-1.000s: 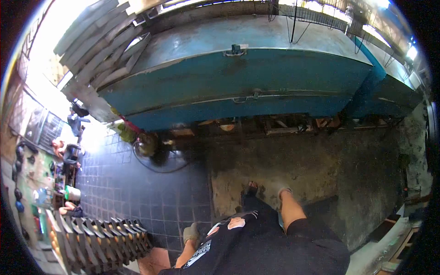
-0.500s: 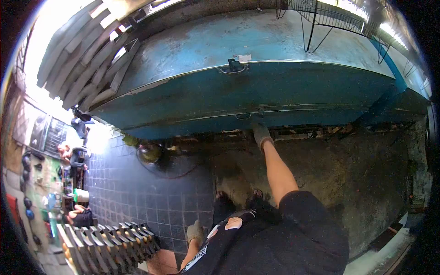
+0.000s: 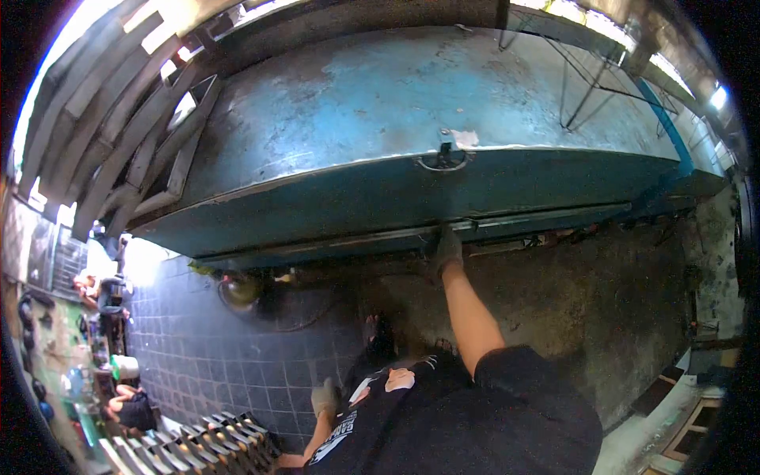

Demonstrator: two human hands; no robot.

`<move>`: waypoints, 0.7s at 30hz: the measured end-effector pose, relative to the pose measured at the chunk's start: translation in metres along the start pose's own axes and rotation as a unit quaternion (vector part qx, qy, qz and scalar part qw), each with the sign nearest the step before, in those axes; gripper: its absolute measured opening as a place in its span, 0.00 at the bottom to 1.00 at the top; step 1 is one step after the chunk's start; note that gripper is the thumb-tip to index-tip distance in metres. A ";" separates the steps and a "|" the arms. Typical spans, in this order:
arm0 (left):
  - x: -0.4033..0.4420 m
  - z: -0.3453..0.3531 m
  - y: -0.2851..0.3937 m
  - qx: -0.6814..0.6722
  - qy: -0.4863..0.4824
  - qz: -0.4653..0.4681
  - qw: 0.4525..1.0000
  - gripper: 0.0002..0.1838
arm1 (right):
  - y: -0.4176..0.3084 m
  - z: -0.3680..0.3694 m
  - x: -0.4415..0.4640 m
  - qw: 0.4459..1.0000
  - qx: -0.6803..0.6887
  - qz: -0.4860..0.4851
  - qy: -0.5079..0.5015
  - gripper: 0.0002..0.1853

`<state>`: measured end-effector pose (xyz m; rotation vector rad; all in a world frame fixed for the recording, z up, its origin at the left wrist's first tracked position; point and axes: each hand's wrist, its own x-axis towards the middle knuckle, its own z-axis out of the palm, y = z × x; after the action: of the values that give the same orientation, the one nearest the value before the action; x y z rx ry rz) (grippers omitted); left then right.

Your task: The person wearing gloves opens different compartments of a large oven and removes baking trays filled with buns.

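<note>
A large blue metal chest [image 3: 332,202] spans the view in front of me, with a pale, scuffed top. My right hand [image 3: 448,249], in a grey glove, reaches to the chest's lower edge. Its fingers are closed at the small metal handle there, which the glove mostly covers; shadow blurs the fingertips. Just right of it is a small latch [image 3: 473,225]. A second handle [image 3: 443,165] hangs at the top front edge. My left hand [image 3: 324,397], also gloved, hangs low beside my body above the dark tiles, fingers loosely apart, holding nothing.
A rounded greenish object [image 3: 240,293] with a hose stands on the tiled floor [image 3: 229,348]. Stacked grey frames [image 3: 119,127] lean at upper left; a slatted stack [image 3: 190,447] is at lower left. People [image 3: 131,408] are at far left. A wire rack [image 3: 586,87] stands on the chest.
My right hand has moved from just below the lower handle onto it. The view has shifted, so the chest appears lower. My left hand still hangs by my side.
</note>
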<state>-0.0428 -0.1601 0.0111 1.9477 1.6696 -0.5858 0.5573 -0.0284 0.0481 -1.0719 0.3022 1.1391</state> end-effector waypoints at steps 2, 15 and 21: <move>0.019 -0.076 0.033 -0.355 0.068 -0.112 0.926 0.24 | 0.030 0.030 -0.042 0.990 0.121 0.070 0.007 0.30; 0.353 -0.205 0.060 -0.027 0.213 0.346 0.913 0.30 | 0.277 -0.030 0.010 0.684 -0.707 -0.177 0.018 0.22; 0.465 -0.210 0.103 0.039 0.181 0.343 0.921 0.27 | 0.248 -0.060 -0.041 0.546 -0.802 -0.241 -0.018 0.12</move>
<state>0.1298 0.3180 -0.1027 2.6153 1.0144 -0.0177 0.3478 -0.0974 -0.0864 -2.4714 -1.3560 0.6653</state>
